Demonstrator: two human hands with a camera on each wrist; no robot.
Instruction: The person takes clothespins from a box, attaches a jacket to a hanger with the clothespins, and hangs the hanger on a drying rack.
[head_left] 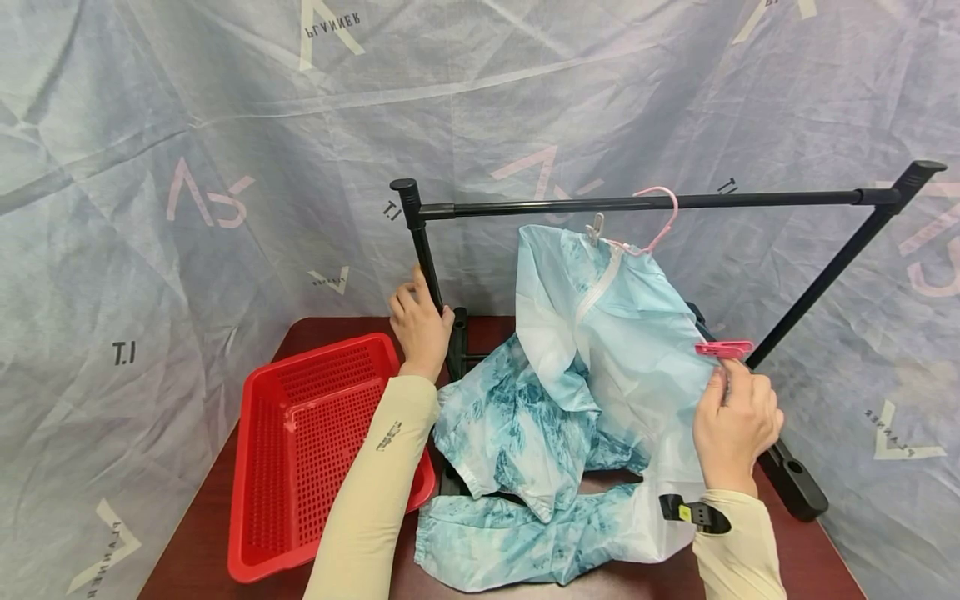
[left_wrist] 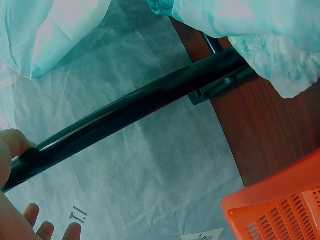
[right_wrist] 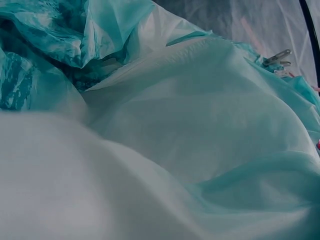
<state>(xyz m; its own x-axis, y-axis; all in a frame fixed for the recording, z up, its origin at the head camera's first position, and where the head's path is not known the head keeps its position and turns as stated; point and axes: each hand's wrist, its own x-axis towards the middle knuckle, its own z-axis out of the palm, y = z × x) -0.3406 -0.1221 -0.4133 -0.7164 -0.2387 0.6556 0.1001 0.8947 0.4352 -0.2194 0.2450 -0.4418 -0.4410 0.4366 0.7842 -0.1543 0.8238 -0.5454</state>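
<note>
A thin blue-and-white garment [head_left: 555, 308] hangs from a pink hanger [head_left: 670, 218] hooked on the black rack's top bar [head_left: 517, 207]; its lower folds lie on the table. A grey clip [head_left: 596, 228] sits at its top. My left hand [head_left: 422, 329] holds the rack's left post [left_wrist: 125, 107] with thumb and forefinger, the other fingers spread away from it. At the garment's right edge, my right hand [head_left: 738, 417] has its fingertips on a pink clothespin [head_left: 723, 348]. Cloth fills most of the right wrist view and hides the right fingers there.
A red plastic basket [head_left: 330, 442] stands on the dark red table [head_left: 206, 508], left of the rack. The rack's right post [head_left: 817, 275] slopes up beyond my right hand, above a black foot [head_left: 795, 483]. A grey printed sheet [head_left: 247, 83] covers the background.
</note>
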